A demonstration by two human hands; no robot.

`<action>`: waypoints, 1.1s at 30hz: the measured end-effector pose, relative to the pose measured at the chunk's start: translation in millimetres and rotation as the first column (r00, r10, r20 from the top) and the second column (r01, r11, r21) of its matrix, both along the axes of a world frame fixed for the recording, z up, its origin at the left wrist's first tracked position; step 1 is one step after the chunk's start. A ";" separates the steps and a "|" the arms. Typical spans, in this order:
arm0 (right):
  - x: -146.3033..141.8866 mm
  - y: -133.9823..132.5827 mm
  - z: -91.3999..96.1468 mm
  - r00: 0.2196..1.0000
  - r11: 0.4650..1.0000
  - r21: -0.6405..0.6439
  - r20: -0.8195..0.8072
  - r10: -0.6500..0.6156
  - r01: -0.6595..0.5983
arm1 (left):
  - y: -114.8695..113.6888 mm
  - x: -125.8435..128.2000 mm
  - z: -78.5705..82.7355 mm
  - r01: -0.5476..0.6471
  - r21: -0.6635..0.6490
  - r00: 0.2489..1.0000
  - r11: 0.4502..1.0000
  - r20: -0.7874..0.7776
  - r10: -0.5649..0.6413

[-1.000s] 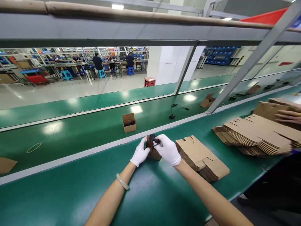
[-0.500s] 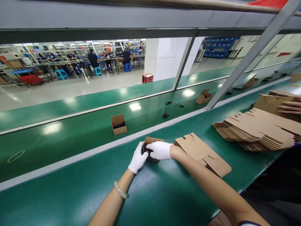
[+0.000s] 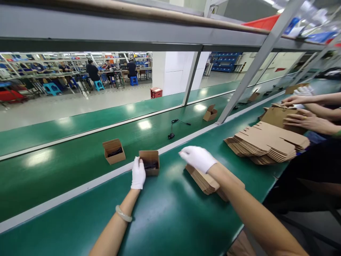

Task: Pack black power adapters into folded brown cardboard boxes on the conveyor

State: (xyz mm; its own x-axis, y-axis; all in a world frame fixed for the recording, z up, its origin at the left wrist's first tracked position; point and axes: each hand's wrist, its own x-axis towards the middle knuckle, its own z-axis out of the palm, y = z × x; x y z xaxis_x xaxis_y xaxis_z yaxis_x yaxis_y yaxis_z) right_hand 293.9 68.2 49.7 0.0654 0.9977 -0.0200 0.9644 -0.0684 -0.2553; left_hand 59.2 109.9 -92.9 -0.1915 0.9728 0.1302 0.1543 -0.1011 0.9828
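Observation:
My left hand (image 3: 138,174), in a white glove, grips the left side of a small brown cardboard box (image 3: 152,171). The box has its lid raised and black cable (image 3: 151,165) inside, and it rests at the edge of the green bench. My right hand (image 3: 197,158), also gloved, is in the air to the right of the box, empty, its fingers loosely bent and slightly blurred. Beneath it lies a stack of flat folded cartons (image 3: 201,180), partly covered by my hand and forearm.
On the green conveyor (image 3: 80,149) beyond the white rail stand an open box with cable (image 3: 114,153), a black adapter with cord (image 3: 171,136) and another box (image 3: 210,113). A larger carton stack (image 3: 266,138) and a co-worker's hands (image 3: 306,121) are at right. A slanted metal post (image 3: 247,80) rises from the rail.
My right hand has left the box and moved right, over the carton stack. My left hand still holds the box, which has shifted toward the rail. The view has turned right.

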 end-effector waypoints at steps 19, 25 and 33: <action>30.5 -9.7 41.4 0.910 0.918 -0.031 0.153 -0.386 0.395 | -29.2 16.5 55.6 0.120 0.200 0.991 0.972 0.032 -0.129; -47.7 -18.7 32.4 0.964 0.988 0.130 -0.242 0.107 -0.077 | -106.7 23.9 89.5 0.615 0.137 0.779 0.777 0.045 -0.625; -75.1 -29.0 5.0 0.588 0.906 0.076 -0.737 0.333 -0.417 | -99.0 -45.0 93.0 0.384 -0.034 0.898 0.923 0.245 -0.365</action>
